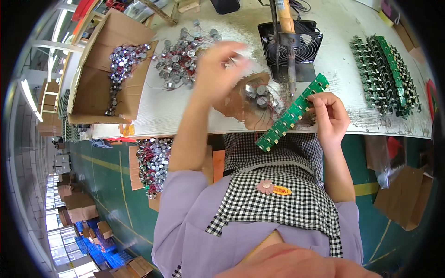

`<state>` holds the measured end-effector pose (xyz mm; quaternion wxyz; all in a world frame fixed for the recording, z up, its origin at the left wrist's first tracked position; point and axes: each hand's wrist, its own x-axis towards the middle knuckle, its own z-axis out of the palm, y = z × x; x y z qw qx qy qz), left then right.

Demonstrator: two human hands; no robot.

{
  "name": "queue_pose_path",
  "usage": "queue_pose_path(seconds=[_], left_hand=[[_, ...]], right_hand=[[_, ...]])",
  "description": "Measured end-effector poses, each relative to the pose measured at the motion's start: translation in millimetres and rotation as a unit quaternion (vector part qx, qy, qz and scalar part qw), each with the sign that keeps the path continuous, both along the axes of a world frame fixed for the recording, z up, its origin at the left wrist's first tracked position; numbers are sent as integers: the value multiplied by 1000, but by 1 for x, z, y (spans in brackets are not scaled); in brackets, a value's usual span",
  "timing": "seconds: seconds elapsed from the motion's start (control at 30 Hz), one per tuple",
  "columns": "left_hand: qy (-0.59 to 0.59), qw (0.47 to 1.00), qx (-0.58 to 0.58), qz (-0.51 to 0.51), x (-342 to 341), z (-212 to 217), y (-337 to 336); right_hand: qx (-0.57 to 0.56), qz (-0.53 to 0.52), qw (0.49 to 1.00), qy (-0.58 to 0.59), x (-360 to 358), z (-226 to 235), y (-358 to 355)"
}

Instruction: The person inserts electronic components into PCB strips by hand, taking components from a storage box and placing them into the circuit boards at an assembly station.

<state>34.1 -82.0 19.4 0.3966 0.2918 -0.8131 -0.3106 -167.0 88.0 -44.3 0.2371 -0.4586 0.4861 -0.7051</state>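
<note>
My right hand [331, 116] is closed on a long green circuit board strip [289, 118], pinched along its edge between thumb and fingers. The strip slants over the table's front edge, its upper end beside the tip of an upright soldering iron [291, 69]. Smeared by motion, my left hand [222, 69] is raised over the table with fingers curled; what it holds, if anything, does not show. Just beyond it lies a heap of small round silver parts with thin wires [178, 62]. A few similar silver parts [262, 96] rest on a brown patch between my hands.
Behind the iron stands a black fan [303, 44]. Rows of populated circuit board strips [387, 76] are at the right. A tilted cardboard box [92, 88] at the left holds more silver parts; another pile of them [155, 162] sits below the table edge.
</note>
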Motion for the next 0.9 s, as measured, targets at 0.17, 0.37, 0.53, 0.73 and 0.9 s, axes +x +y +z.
queue_pose_path(seconds=[0.17, 0.37, 0.53, 0.73, 0.9], left_hand=[[-298, 868, -332, 217, 43, -3, -98], [-280, 937, -94, 187, 46, 31, -78], [-265, 941, -42, 207, 92, 27, -31], [-178, 946, -96, 255, 98, -5, -24], [-288, 877, -225, 312, 88, -34, -62]], right_hand=[[28, 19, 999, -33, 8, -4, -1], [38, 5, 999, -30, 4, -9, -1], [32, 19, 999, -22, 4, -7, -2], [30, 16, 999, -20, 5, -10, -4], [35, 6, 999, -14, 6, -10, -3]])
